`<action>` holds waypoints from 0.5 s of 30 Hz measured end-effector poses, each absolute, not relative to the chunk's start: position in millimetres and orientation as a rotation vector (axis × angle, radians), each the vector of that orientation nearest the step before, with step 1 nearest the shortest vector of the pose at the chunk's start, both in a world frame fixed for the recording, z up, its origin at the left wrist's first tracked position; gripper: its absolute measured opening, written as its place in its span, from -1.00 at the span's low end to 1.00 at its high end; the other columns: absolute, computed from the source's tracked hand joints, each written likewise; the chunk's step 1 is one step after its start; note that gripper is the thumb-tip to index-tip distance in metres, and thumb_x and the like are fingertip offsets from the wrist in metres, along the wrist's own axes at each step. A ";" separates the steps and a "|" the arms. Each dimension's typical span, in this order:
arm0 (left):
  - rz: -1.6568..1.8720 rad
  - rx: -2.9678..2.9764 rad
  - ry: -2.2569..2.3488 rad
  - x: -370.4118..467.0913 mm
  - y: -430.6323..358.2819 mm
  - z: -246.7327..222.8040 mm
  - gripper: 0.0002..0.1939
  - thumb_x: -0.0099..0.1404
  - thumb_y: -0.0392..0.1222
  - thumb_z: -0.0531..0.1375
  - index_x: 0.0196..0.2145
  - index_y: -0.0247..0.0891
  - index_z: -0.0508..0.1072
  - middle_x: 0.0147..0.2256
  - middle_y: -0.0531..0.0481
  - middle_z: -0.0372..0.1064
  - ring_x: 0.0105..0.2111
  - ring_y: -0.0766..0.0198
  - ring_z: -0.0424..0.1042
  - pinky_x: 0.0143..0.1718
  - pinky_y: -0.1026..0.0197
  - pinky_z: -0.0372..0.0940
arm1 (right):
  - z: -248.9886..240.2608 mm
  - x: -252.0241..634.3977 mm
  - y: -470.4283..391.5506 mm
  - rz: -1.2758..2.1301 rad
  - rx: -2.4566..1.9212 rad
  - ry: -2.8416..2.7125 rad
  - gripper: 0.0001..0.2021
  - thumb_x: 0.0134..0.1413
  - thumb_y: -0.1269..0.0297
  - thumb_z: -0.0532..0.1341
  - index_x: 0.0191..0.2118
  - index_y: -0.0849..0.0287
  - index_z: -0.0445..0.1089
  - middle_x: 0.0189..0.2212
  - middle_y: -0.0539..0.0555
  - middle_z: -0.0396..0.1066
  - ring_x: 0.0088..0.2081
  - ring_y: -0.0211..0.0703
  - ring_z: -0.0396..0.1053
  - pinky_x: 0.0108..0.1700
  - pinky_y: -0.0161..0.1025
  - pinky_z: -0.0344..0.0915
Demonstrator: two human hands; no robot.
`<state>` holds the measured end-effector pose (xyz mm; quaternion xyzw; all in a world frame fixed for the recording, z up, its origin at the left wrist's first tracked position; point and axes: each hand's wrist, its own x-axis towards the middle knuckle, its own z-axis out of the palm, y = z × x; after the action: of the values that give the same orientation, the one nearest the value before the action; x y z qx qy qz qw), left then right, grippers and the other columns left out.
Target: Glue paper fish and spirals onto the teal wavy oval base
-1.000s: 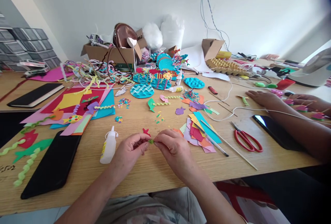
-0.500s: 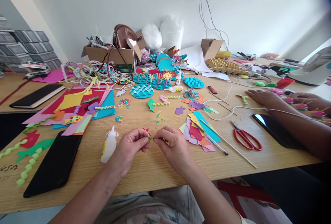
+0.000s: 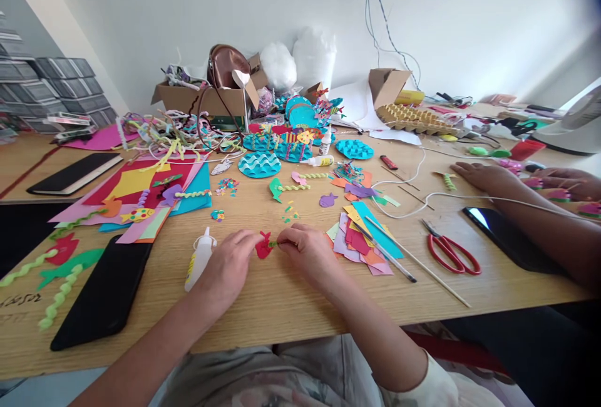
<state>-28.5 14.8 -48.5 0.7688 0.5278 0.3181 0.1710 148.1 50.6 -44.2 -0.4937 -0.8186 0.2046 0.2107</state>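
Note:
A small red paper fish [image 3: 263, 246] is just above or on the table between my hands, with a short green fuzzy stem at its right side. My right hand [image 3: 307, 250] pinches the end of that green pipe cleaner [image 3: 273, 243]. Beside the fish, my left hand [image 3: 232, 263] has its fingers stretched toward the fish's left edge; its thumb is mostly hidden. A white glue bottle [image 3: 201, 260] stands just left of my left hand. Beyond the hands lie tiny green and yellow paper bits [image 3: 290, 211] and a green fish with a pale twisted stem [image 3: 276, 190].
Paper scraps [image 3: 359, 241], a pen [image 3: 399, 264], a wooden stick [image 3: 436, 275] and red-handled pliers [image 3: 451, 253] lie to the right. A black phone [image 3: 101, 300] is at left. Another person's arm [image 3: 526, 219] rests at far right, near a white cable [image 3: 413, 211].
My left fingers have come off the pinch and straightened, moving slightly left. The red fish, mostly covered before, now shows. My right hand keeps its pinch.

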 end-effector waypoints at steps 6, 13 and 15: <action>0.642 2.404 1.489 -29.4 17.8 -62.7 -0.48 0.09 -0.57 -0.15 -0.07 -0.34 0.37 -0.10 -0.18 0.40 -0.08 0.17 0.37 -0.06 0.09 0.29 | -44.9 143.5 53.7 0.578 -1.449 -2.343 -0.80 0.07 0.44 0.12 -0.29 0.10 0.49 -0.34 0.05 0.44 -0.28 -0.23 0.37 -0.30 -0.37 0.16; 0.621 2.398 1.499 -28.8 18.3 -62.3 -0.48 0.08 -0.57 -0.13 -0.07 -0.34 0.37 -0.13 -0.18 0.42 -0.10 0.18 0.38 -0.05 0.07 0.29 | -51.5 142.4 55.0 0.528 -1.426 -2.387 -0.79 0.08 0.43 0.10 -0.28 0.10 0.47 -0.33 0.06 0.44 -0.25 -0.23 0.36 -0.29 -0.36 0.15; 0.636 2.399 1.499 -29.4 18.6 -64.4 -0.47 0.07 -0.57 -0.13 -0.09 -0.31 0.38 -0.13 -0.15 0.42 -0.09 0.19 0.37 -0.05 0.08 0.30 | -52.3 142.0 53.9 0.529 -1.424 -2.381 -0.79 0.09 0.43 0.10 -0.27 0.10 0.47 -0.32 0.05 0.44 -0.25 -0.23 0.35 -0.28 -0.36 0.15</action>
<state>-29.4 18.6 -64.4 0.8214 0.5132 0.2177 0.1208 142.0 53.9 -52.3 -0.4979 -0.8324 0.1850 0.1580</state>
